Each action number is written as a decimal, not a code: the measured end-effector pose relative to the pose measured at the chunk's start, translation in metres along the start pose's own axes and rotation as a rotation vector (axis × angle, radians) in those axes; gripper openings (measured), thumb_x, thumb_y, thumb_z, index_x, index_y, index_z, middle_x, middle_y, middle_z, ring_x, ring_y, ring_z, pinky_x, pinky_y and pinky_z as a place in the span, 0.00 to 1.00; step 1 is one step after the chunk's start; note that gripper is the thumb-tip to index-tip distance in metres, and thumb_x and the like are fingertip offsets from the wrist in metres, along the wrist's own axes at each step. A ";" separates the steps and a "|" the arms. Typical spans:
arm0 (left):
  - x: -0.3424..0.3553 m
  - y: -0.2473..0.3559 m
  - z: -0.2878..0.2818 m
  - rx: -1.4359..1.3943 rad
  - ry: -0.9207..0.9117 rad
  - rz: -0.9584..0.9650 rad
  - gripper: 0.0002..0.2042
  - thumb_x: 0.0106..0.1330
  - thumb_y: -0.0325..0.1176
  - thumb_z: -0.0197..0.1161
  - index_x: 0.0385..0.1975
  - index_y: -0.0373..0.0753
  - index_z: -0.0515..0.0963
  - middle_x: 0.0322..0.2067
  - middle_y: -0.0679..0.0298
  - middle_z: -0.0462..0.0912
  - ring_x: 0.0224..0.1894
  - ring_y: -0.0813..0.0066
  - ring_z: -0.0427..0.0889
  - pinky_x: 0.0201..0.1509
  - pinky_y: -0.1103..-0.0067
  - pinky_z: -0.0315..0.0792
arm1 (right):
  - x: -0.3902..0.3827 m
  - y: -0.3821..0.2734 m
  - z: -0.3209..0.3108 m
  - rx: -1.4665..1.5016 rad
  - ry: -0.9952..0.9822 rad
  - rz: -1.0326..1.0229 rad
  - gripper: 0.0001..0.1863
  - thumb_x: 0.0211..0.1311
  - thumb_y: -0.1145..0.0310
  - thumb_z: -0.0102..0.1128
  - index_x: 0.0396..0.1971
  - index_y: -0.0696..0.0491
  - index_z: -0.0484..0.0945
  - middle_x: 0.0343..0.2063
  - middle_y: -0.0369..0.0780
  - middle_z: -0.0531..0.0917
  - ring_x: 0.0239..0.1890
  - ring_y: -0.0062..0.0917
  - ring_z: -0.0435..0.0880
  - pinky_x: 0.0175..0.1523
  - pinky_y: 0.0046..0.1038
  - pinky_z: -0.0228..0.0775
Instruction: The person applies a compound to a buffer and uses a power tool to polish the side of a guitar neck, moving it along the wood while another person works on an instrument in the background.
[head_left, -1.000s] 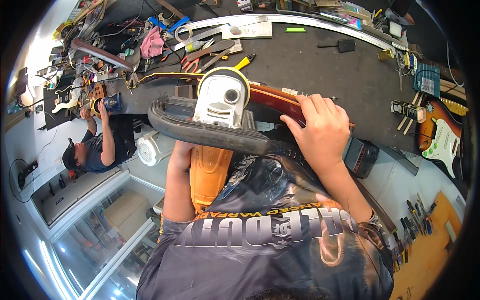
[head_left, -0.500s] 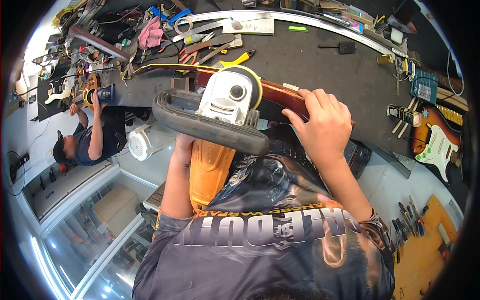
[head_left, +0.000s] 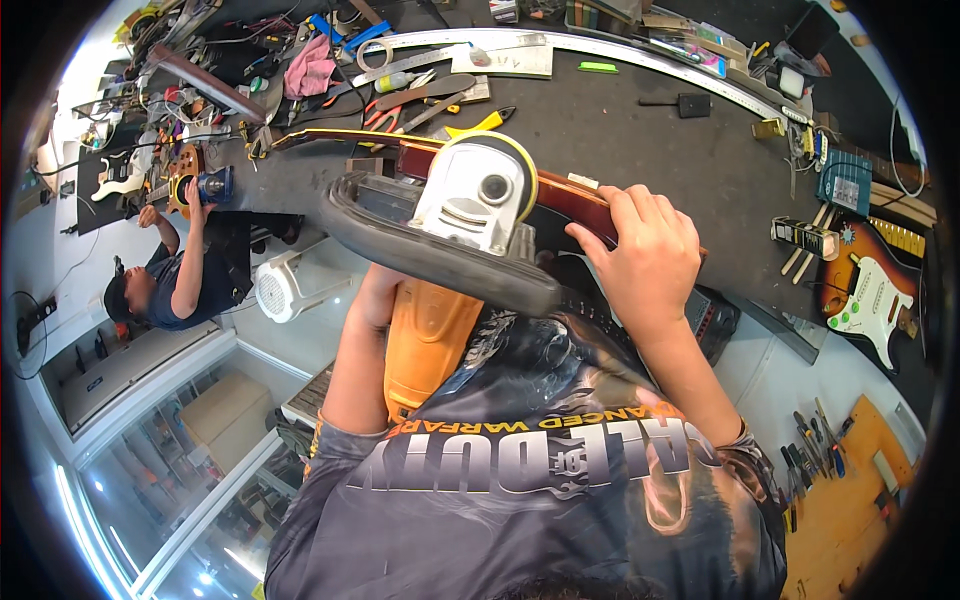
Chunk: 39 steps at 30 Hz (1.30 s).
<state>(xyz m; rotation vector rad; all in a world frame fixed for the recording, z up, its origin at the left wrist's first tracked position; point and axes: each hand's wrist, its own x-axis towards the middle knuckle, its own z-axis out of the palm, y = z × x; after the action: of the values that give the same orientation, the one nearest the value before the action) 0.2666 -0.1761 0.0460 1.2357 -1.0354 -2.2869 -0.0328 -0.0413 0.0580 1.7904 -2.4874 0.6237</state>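
My left hand (head_left: 378, 296) is wrapped round the orange body of a power polisher (head_left: 430, 335), its fingers mostly hidden behind the tool. The polisher's silver head and yellow-edged disc lie against a reddish-brown guitar (head_left: 578, 203), and a thick black loop handle juts out across the front. What the disc's face touches is hidden by the head. The guitar's slim neck stretches left over the bench edge. At its right end, my right hand (head_left: 648, 245) clasps the body, with fingers over the top and thumb on the near side.
Behind the guitar, the dark bench (head_left: 600, 120) carries a long metal ruler (head_left: 640, 55), yellow-handled pliers (head_left: 485, 122) and a pink cloth (head_left: 308, 68). A sunburst guitar body (head_left: 870, 290) lies at right. On the left, another person (head_left: 180, 280) works near a white stool (head_left: 285, 290).
The polisher has shifted right along the guitar, and its black loop handle has tilted further down at the right. My right hand keeps nearly the same place.
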 end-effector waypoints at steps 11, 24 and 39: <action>-0.014 0.016 0.006 -0.061 0.023 0.008 0.33 0.64 0.34 0.70 0.70 0.29 0.75 0.64 0.54 0.84 0.65 0.61 0.83 0.71 0.66 0.76 | 0.000 0.003 0.000 0.007 -0.009 0.002 0.28 0.49 0.52 0.83 0.49 0.47 0.87 0.36 0.33 0.82 0.41 0.29 0.84 0.49 0.36 0.72; -0.002 0.005 0.019 -0.200 -0.061 0.028 0.35 0.65 0.37 0.72 0.73 0.32 0.72 0.64 0.54 0.84 0.63 0.62 0.85 0.70 0.66 0.78 | -0.002 0.001 -0.002 0.018 -0.021 0.002 0.29 0.47 0.52 0.84 0.50 0.48 0.87 0.37 0.33 0.83 0.43 0.29 0.85 0.51 0.36 0.73; 0.001 -0.007 0.001 -0.158 -0.087 0.038 0.35 0.67 0.39 0.69 0.73 0.30 0.72 0.66 0.52 0.82 0.66 0.59 0.83 0.74 0.65 0.75 | -0.004 0.001 -0.005 0.026 -0.047 -0.010 0.29 0.49 0.54 0.84 0.52 0.49 0.86 0.38 0.34 0.83 0.45 0.30 0.85 0.52 0.37 0.74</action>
<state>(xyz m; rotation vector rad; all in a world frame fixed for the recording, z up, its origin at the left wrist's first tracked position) 0.2654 -0.1715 0.0411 1.0542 -0.8795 -2.3601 -0.0340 -0.0359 0.0615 1.8468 -2.5099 0.6227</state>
